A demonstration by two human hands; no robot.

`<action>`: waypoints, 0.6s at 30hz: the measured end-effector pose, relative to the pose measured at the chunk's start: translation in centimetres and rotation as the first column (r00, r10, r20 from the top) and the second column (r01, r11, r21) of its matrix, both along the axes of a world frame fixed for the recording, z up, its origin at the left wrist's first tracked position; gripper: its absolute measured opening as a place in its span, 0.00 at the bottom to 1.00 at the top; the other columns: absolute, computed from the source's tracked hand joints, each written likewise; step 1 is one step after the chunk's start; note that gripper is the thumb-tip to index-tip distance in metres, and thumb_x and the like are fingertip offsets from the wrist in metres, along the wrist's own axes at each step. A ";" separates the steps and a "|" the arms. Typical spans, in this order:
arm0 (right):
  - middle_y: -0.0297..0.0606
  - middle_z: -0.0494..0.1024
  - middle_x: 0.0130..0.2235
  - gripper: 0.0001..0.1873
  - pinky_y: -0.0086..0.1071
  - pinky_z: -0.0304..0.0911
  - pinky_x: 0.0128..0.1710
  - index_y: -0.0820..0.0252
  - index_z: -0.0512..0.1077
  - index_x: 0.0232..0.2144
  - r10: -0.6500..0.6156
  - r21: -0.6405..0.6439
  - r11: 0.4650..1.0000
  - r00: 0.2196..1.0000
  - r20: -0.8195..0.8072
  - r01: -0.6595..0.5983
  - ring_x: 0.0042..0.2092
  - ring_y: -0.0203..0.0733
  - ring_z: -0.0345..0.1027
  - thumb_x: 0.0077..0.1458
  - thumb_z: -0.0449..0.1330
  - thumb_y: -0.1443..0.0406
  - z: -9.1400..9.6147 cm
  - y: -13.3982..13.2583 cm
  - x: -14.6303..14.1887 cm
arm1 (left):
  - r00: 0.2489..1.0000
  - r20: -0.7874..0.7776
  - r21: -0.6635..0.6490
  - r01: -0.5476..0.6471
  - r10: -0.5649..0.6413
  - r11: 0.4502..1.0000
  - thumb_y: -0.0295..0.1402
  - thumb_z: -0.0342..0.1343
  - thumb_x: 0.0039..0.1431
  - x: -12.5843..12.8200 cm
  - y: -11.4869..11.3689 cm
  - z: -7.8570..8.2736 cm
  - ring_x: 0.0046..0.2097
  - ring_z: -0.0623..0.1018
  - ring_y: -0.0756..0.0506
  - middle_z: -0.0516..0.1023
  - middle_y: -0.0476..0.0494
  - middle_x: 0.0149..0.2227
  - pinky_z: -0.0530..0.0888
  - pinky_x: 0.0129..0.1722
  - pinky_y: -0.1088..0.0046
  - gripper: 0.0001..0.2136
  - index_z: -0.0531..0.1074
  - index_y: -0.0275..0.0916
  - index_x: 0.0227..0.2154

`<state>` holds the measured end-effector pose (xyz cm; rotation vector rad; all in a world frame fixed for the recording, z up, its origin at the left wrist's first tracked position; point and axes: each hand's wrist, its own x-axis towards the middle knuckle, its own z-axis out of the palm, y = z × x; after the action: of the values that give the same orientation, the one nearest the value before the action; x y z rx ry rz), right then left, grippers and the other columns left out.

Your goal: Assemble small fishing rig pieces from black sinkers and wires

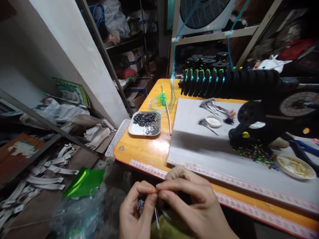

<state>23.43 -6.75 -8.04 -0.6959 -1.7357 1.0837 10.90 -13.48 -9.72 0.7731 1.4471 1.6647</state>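
Note:
My left hand (137, 209) is closed, pinching a thin piece with a small orange tip (152, 191) between thumb and index finger. A dark grey speckled cluster (140, 204) shows inside its curled fingers, and a thin silvery strip (157, 218) hangs below the thumb. Closed in a pinch, my right hand (191, 200) meets the left fingertips beside the orange tip. What its fingertips grip is too small to make out. A tan wrap (176, 172) covers one of its fingers. Both hands are in front of the table's near edge, above a green cloth (171, 229).
A white tray (132, 132) of black and grey small parts stands on the orange table (139, 151). Thin-stemmed bundles (208, 105) lie near a black ridged roller machine (231, 81). Colourful beads (259, 157) and a dish (280, 162) of gold-coloured bits are to the right.

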 end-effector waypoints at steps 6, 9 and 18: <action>0.37 0.77 0.30 0.06 0.27 0.67 0.31 0.60 0.80 0.33 -0.004 0.087 0.996 0.998 0.069 -0.002 0.32 0.36 0.72 0.59 0.62 0.72 -0.1 -0.3 0.2 | 0.984 -0.178 0.046 0.004 0.004 0.999 0.41 0.64 0.58 0.4 -0.3 -0.3 0.29 0.72 0.49 0.75 0.50 0.25 0.68 0.31 0.77 0.12 0.75 0.42 0.24; 0.37 0.76 0.31 0.06 0.29 0.67 0.33 0.60 0.76 0.34 -0.026 0.110 0.994 0.996 0.087 0.016 0.34 0.38 0.71 0.60 0.59 0.73 -0.7 -0.7 0.1 | 0.996 -0.087 0.043 -0.007 0.011 0.999 0.41 0.66 0.56 0.9 -0.3 -0.2 0.26 0.67 0.50 0.74 0.50 0.26 0.66 0.28 0.76 0.11 0.75 0.42 0.25; 0.34 0.77 0.31 0.06 0.27 0.66 0.32 0.56 0.78 0.33 -0.045 -0.028 0.999 0.998 0.036 0.046 0.33 0.36 0.71 0.61 0.62 0.69 -0.6 -0.2 1.1 | 0.981 0.170 0.083 0.078 -0.091 0.993 0.41 0.66 0.56 0.3 -0.4 -0.7 0.29 0.70 0.50 0.70 0.49 0.25 0.66 0.31 0.76 0.13 0.73 0.39 0.24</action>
<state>24.50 -6.99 -8.60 -0.7736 -1.7292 1.0728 11.16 -13.83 -10.44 0.7019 1.2201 1.6853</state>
